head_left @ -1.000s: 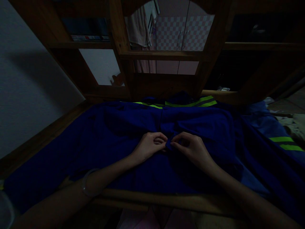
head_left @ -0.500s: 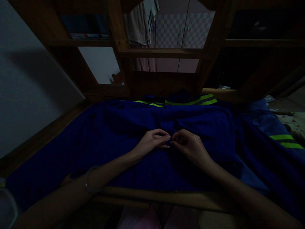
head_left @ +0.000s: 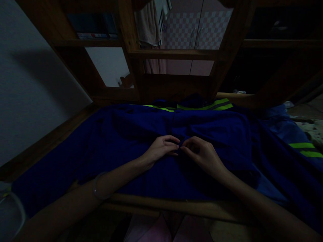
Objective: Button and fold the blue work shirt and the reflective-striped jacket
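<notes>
A blue work jacket with yellow-green and grey stripes lies spread out before me, its sleeves reaching to both sides. A front seam runs down its middle to my hands. My left hand is closed at that seam, thumb and fingertips pinching the jacket's cloth. Right beside it, my right hand pinches the cloth with thumb and index finger. The fingertips of both hands almost touch. Any button or small fastener between them is too dark to make out.
Wooden shelving stands behind the jacket, with a checked cabinet seen through it. A white wall bounds the left. Lighter blue clothing lies at the right. A wooden edge runs along the front.
The left fingers have drawn closer together at the seam. The right hand keeps its pinch almost in place. The whole view has shifted slightly.
</notes>
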`<state>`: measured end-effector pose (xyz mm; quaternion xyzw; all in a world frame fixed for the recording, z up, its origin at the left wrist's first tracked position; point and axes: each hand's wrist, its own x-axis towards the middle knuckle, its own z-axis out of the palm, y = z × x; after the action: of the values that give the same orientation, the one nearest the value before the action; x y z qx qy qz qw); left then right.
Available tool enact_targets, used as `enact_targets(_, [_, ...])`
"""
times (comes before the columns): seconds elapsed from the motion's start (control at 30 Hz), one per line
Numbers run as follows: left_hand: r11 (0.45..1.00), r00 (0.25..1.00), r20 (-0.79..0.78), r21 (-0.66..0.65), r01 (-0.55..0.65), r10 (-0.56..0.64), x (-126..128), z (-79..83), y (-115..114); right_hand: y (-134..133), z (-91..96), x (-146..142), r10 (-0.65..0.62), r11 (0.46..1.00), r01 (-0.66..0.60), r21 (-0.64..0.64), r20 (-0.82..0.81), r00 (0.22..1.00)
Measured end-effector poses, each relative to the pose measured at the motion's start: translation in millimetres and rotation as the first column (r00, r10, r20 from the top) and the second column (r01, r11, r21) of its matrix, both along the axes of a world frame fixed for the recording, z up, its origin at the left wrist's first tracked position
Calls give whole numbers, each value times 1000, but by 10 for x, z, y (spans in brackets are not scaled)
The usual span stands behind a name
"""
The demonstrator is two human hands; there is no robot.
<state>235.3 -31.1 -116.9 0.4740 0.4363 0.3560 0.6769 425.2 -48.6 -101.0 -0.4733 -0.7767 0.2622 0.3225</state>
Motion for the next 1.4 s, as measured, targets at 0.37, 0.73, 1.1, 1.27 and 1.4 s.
enact_targets(0.37, [997, 999, -45, 66, 32, -29, -2, -30, -4, 87, -73, 58, -37, 963, 0, -270, -132, 991])
enact_targets(0.73, [836, 928, -354, 540, 96, 121, 73, 109, -151, 25, -48, 42, -5, 998, 3, -59, -26, 1000])
enact_targets(1.1, [782, 908, -388, 611, 124, 160, 92, 158, -188, 29, -4, 32, -43, 997, 37, -70, -95, 995])
enact_targets(1.27, [773, 899, -399, 623, 123, 179, 100, 142, -195, 54, -15, 40, -56, 980, 19, -197, -180, 982])
enact_targets(1.4, [751, 887, -413, 648, 129, 204, 95, 149, -196, 57, -11, 34, -75, 969, 13, -248, -239, 968])
